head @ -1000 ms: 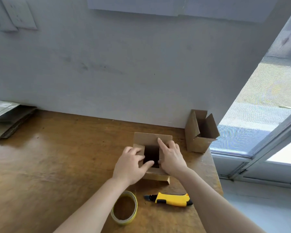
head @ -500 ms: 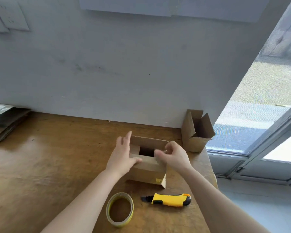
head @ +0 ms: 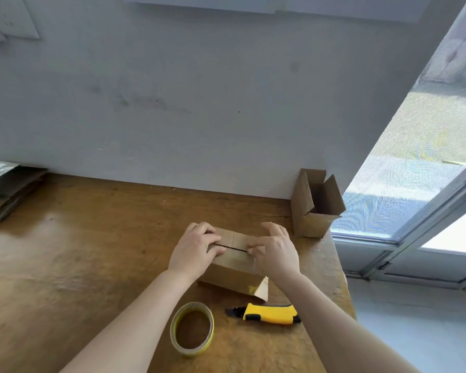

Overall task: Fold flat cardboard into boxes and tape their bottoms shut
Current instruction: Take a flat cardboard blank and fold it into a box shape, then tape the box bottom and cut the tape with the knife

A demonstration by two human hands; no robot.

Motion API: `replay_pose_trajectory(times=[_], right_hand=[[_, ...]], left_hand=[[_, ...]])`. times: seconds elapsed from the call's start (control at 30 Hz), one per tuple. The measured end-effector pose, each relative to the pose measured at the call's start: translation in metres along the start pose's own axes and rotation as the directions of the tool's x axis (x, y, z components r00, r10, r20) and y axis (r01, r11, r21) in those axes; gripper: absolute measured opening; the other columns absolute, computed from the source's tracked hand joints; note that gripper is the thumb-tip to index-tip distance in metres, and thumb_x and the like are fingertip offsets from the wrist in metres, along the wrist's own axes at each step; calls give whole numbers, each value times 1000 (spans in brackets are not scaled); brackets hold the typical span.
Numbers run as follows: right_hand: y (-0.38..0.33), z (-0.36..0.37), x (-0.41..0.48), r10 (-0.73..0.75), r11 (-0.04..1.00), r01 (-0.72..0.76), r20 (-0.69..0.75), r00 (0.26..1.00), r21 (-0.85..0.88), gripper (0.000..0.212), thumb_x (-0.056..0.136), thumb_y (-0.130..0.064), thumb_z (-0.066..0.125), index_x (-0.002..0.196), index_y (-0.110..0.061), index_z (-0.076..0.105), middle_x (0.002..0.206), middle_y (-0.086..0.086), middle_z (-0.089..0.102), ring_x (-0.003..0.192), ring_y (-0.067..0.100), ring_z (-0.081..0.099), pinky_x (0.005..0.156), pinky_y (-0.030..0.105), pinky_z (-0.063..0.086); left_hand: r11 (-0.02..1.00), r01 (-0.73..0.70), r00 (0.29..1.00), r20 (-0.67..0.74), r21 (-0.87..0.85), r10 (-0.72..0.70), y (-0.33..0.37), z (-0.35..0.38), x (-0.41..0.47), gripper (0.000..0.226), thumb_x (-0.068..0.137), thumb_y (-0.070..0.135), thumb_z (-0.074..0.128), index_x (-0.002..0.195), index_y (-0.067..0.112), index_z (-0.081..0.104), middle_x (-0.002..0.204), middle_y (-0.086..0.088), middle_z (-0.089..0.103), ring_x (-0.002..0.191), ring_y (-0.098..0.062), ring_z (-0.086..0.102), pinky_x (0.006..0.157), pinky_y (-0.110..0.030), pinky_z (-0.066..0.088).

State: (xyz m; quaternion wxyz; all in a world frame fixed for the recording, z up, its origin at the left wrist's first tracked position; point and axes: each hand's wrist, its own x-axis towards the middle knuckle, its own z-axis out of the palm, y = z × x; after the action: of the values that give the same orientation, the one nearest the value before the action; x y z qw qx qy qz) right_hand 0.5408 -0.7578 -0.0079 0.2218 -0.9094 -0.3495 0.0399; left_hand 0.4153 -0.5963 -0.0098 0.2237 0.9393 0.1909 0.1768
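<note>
1. The box (head: 233, 261) being worked on sits on the table (head: 92, 251) near its right edge, with what is presumably its bottom turned up. Its two long flaps are folded down and meet along a thin dark seam (head: 233, 248) that runs roughly from 9 o'clock to 3 o'clock, tilted slightly down toward the right.
2. The left hand (head: 195, 250) lies flat on the box's 9 o'clock end, fingers curled over the flaps and pressing them down. It pins the cardboard but is not wrapped around it.
3. The right hand (head: 276, 250) sits at the 3 o'clock end, fingertips pinched at the end of the seam and the other fingers spread above. Whether it pinches a flap edge or only presses there, I cannot tell.
4. The tape roll (head: 192, 328) lies flat at 6 o'clock from the box, just beside the left forearm and closer to that hand. The tape will likely have to run along the seam's long axis.
5. The yellow knife (head: 267, 313) lies at about 5 o'clock from the box, handle pointing right, under the right forearm.
6. A second box (head: 314, 204) stands at 2 o'clock against the wall, flaps open; its inside looks dark and empty.
7. A stack of flat cardboard (head: 8, 189) lies at the far 9 o'clock edge of the table.
</note>
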Motion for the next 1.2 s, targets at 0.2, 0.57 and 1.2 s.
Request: replay_pose_trajectory(times=[0.2, 0.57, 1.2], right_hand=[[-7, 14, -19, -97, 984, 111, 102, 990, -137, 52, 84, -63, 56, 122, -28, 64, 129, -2, 60, 121, 18, 53, 89, 31, 49], [-21, 32, -25, -94, 980, 136, 263, 960, -146, 57, 92, -54, 53, 144, -35, 41, 160, 0, 23, 148, 17, 15, 109, 37, 38], [-15, 28, -20, -60, 998, 51, 278, 959, 42, 59, 87, -48, 64, 142, -36, 45, 159, -5, 23, 148, 13, 13, 114, 33, 25]], left_hand=[[1000, 9, 1000, -20, 21, -9, 3, 9, -7, 33, 87, 33, 67, 113, 13, 71, 114, 4, 55, 110, -12, 42, 93, -26, 44], [967, -77, 995, -45, 243, 90, -5, 11, -52, 14, 85, 26, 67, 97, 18, 64, 93, 2, 55, 84, -17, 54, 62, -21, 46], [825, 539, 471, 873, -173, -125, -11, -32, -36, 11, 81, 22, 76, 88, 14, 74, 81, 2, 67, 79, -14, 59, 74, -29, 47]])
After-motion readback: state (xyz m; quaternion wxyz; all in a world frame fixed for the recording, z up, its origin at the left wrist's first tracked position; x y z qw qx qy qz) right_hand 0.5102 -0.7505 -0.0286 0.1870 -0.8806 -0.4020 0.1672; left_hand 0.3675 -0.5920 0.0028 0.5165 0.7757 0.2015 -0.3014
